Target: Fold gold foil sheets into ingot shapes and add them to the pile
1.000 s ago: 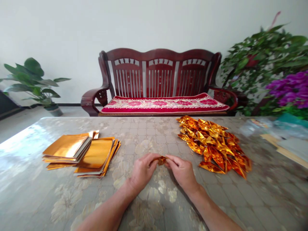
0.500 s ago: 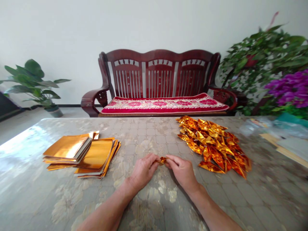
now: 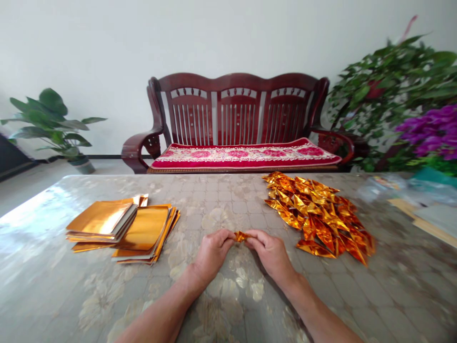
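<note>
Between my two hands is a small folded gold foil paper piece (image 3: pixel 242 236), pointed at its ends. My left hand (image 3: pixel 213 248) pinches its left end between thumb and fingers, and my right hand (image 3: pixel 268 247) pinches the right end the same way. The fingers cover both tips of the piece. To the right lies a heap of folded gold foil pieces (image 3: pixel 317 214), shiny and pointed. Stacks of flat gold foil paper (image 3: pixel 144 228) sit to the left of my left hand.
The table (image 3: pixel 228 305) has a patterned cover. At its right side lie clear plastic bags (image 3: pixel 383 186) and flat tan sheets (image 3: pixel 424 221). Beyond it stands a dark red wooden bench (image 3: pixel 237 114). Potted plants (image 3: pixel 53 126) and purple flowers (image 3: pixel 430 131) flank it.
The foil piece has turned slightly between my fingers and shows more of its gold side. Both hands keep their pinch in nearly the same place. The view has shifted very slightly.
</note>
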Demonstrator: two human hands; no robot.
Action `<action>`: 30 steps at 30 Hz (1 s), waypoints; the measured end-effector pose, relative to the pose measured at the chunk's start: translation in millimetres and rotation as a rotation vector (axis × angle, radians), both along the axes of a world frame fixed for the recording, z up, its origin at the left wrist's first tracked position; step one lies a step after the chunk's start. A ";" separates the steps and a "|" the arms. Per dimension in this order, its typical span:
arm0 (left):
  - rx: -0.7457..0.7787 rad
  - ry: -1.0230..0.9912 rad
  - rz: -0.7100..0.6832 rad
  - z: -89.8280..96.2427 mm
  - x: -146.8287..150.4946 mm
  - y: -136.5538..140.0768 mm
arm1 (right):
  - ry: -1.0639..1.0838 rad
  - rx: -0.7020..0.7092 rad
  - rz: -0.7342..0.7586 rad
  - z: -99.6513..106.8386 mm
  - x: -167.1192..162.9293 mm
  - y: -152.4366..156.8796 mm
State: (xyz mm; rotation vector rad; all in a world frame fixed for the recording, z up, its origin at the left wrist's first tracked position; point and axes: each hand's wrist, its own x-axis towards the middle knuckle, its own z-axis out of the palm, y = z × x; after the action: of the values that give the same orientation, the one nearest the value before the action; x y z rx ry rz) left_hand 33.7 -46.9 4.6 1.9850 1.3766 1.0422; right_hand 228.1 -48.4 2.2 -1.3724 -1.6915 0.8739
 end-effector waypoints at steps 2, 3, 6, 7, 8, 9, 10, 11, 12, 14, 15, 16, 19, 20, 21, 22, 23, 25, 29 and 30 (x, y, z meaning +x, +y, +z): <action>-0.016 -0.007 0.006 1.1 0.9 -0.2 | 0.010 -0.006 0.001 0.8 -1.5 -0.7; -0.025 -0.010 0.004 1.5 1.1 -0.2 | 0.014 -0.007 -0.001 1.0 -2.3 -1.1; -0.049 -0.026 -0.010 2.2 1.8 0.0 | 0.028 -0.007 -0.010 0.2 -4.2 -2.0; -0.056 -0.033 -0.016 2.4 2.1 0.0 | 0.036 -0.006 -0.015 -0.7 -4.6 -2.1; -0.062 -0.039 -0.023 2.5 2.3 -0.1 | 0.045 -0.005 -0.019 -1.9 -5.0 -2.2; -0.065 -0.045 -0.029 2.7 2.5 -0.3 | 0.056 -0.006 -0.021 -3.2 -5.3 -2.2; -0.069 -0.049 -0.032 2.8 2.7 -0.5 | 0.066 -0.005 -0.020 -4.7 -5.8 -2.2; -0.073 -0.052 -0.034 3.0 2.8 -0.7 | 0.077 -0.004 -0.018 -6.2 -6.3 -2.3; -0.077 -0.054 -0.033 3.1 2.9 -1.0 | 0.087 -0.003 -0.014 -7.7 -6.8 -2.4; -0.090 -0.057 -0.022 3.2 3.3 -1.3 | 0.107 -0.001 -0.011 -10.1 -8.0 -2.8; -0.101 -0.065 -0.012 3.3 3.7 -1.4 | 0.116 0.001 -0.014 -11.1 -8.5 -3.0; -0.117 -0.087 -0.002 3.2 4.4 -1.5 | 0.124 0.004 -0.022 -11.8 -8.9 -3.2; -0.207 -0.251 0.010 3.2 7.6 -1.3 | 0.127 0.027 -0.048 -12.2 -9.2 -3.9; -0.248 -0.317 0.010 3.3 8.9 -1.1 | 0.121 0.039 -0.053 -11.6 -9.2 -4.2; -0.288 -0.371 0.009 3.6 10.1 -0.8 | 0.111 0.056 -0.055 -10.7 -9.1 -4.4; -0.324 -0.406 0.011 4.0 11.2 -0.5 | 0.096 0.079 -0.055 -9.5 -9.0 -4.6; -0.355 -0.422 0.019 4.5 12.1 -0.2 | 0.080 0.108 -0.054 -8.0 -8.9 -4.8; -0.400 -0.407 0.039 5.2 12.9 0.1 | 0.045 0.183 -0.050 -4.6 -8.9 -4.8; -0.369 -0.284 0.070 5.0 12.3 -0.2 | 0.014 0.299 -0.027 0.1 -9.4 -4.2; -0.347 -0.255 0.067 4.7 12.0 -0.4 | 0.010 0.309 -0.023 0.6 -9.5 -4.1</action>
State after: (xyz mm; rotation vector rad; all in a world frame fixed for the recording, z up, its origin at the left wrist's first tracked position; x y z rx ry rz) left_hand 45.6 -47.3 9.3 1.5116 1.3828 0.9709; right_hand 218.5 -52.5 2.8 -1.1731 -1.7165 0.5759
